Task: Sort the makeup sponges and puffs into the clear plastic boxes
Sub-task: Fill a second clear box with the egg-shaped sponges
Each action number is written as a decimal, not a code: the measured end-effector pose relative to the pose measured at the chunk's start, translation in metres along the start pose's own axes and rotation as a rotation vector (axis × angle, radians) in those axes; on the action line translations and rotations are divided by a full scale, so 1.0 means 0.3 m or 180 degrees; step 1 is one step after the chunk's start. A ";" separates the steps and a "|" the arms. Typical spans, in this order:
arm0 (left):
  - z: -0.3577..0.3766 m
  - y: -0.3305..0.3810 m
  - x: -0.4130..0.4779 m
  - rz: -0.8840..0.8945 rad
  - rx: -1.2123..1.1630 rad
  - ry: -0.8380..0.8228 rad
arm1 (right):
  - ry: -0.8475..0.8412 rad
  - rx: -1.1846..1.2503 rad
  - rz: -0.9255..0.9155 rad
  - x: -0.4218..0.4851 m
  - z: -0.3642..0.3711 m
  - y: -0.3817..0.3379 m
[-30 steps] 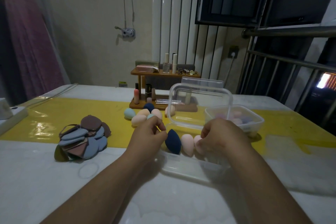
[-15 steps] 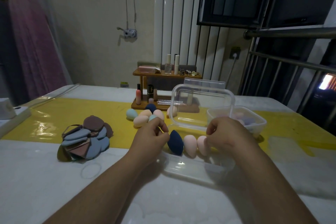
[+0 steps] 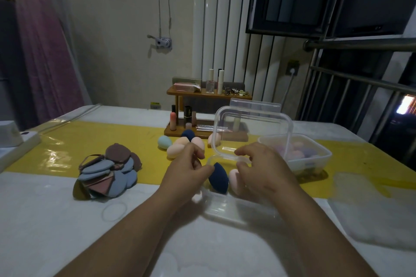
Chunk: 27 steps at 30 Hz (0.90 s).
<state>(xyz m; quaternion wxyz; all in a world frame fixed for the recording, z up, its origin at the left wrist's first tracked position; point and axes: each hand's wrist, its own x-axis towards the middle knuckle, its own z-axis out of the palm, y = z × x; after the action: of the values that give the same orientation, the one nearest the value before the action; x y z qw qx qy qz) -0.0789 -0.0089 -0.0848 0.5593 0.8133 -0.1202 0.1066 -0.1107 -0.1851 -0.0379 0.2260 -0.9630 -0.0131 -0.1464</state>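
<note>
The dark blue sponge (image 3: 218,179) is stood on end in the near clear box (image 3: 225,211), just beyond the front wall. Its long axis is upright and its tip is tilted slightly left. It is placed directly between the two hands.

The left hand (image 3: 186,175) is the nearer one. Its thumb is laid against the sponge's upper left side and its fingers are curled above, but whether the sponge is actually gripped cannot be told. A pink sponge (image 3: 234,176) is set touching the blue one on its right and is largely covered by the right hand (image 3: 264,170). That hand's forefinger and thumb are held apart and pointed left, and what lies under the palm cannot be told. Any shift of the blue sponge is judged best made by the left hand.

Well to the left on the table (image 3: 56,220), a pile of puffs (image 3: 108,173) is left unsorted. Behind the hands a clear lid (image 3: 252,132) is stood upright. Farther right, a second box (image 3: 319,164) is seen already holding sponges. Loose sponges (image 3: 177,149) are left beyond the left hand.
</note>
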 end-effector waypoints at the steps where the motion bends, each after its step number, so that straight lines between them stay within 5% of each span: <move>1: -0.005 -0.001 0.007 -0.0005 -0.0015 0.0112 | -0.0052 -0.0048 0.0000 0.002 0.003 0.005; 3: -0.018 -0.012 0.028 -0.0047 0.0053 0.0432 | -0.0133 -0.0159 -0.0020 0.007 0.009 0.014; 6: -0.049 -0.060 0.068 -0.0275 0.1217 0.0816 | -0.0145 -0.0114 0.0011 0.012 0.015 0.019; 12: -0.048 -0.111 0.088 -0.0817 0.2048 0.0363 | -0.0193 -0.0043 0.0032 0.013 0.015 0.025; 18: -0.055 -0.111 0.082 -0.0804 0.2498 0.0571 | -0.0166 0.0005 0.0024 0.010 0.013 0.024; 27: -0.057 -0.061 0.049 -0.0236 0.1719 0.0995 | -0.0248 0.0302 0.0260 0.017 0.009 0.035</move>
<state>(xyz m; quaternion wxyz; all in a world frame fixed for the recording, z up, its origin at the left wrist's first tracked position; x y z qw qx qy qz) -0.0598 0.0122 -0.0904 0.3383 0.9099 0.0296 0.2380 -0.1040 -0.1934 -0.0432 0.2766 -0.9559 0.0105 -0.0986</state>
